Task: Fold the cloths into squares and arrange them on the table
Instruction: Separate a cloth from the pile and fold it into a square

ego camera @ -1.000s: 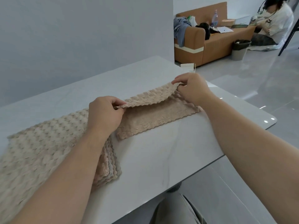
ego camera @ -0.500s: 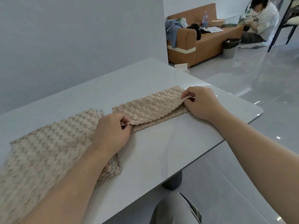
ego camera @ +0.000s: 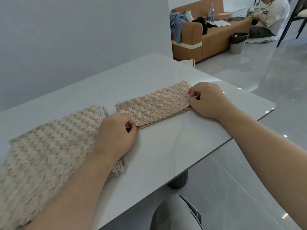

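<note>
1. Position. The folded cloth point(ego camera: 152, 105), a beige bubble-textured strip doubled lengthwise, lies flat on the white worktop point(ego camera: 166, 146). It runs from the centre toward the far right corner. Just beside it on the left sits a pile of cloths point(ego camera: 49, 143) of the same fabric, not yet folded, partly under the left forearm.
2. Grip. The left hand point(ego camera: 114, 135) pinches the strip's near-left corner between thumb and curled fingers point(ego camera: 131, 126). The right hand point(ego camera: 207, 100) pinches the right end the same way. Neither hand is open.
3. Handling (our judgement). We take the cloth to be light, thick and very soft, with no stiffness, so any unsupported span should sag. The knobbly surface should catch on itself and on skin. The glossy worktop looks slick, so the strip may slide if pushed.
4. Edges. Two scalloped edges show along the near side, roughly aligned.
5. Where to hold. We would take the corners and pinch both layers together, since a single-layer pinch would let the fold open. To reach a square, we would carry one end's corners over to the other end while that end is pinned flat.
6. Risk. The bulk at the crease may spring back, so we would press along it.
</note>
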Demonstrator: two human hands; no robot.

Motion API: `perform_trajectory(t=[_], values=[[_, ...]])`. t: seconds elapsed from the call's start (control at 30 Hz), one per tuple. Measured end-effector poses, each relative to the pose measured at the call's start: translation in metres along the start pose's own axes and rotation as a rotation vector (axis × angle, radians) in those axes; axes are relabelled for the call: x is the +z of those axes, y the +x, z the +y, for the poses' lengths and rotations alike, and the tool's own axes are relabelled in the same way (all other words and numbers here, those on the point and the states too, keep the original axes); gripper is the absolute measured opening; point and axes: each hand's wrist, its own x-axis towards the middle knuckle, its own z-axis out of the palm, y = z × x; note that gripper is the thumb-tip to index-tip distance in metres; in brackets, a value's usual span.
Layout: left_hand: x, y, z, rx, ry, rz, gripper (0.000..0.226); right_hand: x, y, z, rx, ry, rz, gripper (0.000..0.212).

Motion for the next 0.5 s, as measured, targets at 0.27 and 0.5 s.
perform_trajectory(t=[0.27,0.5], values=[[-0.003,-0.007,0.002,0.113,0.366,0.069,0.017,-0.004,-0.003,-0.007,0.071,-0.170,0.009,0.037],[-0.014,0.003,0.011,-0.003,0.317,-0.121,0.034,-0.009,-0.001,-0.015,0.118,-0.280,-0.137,0.011]])
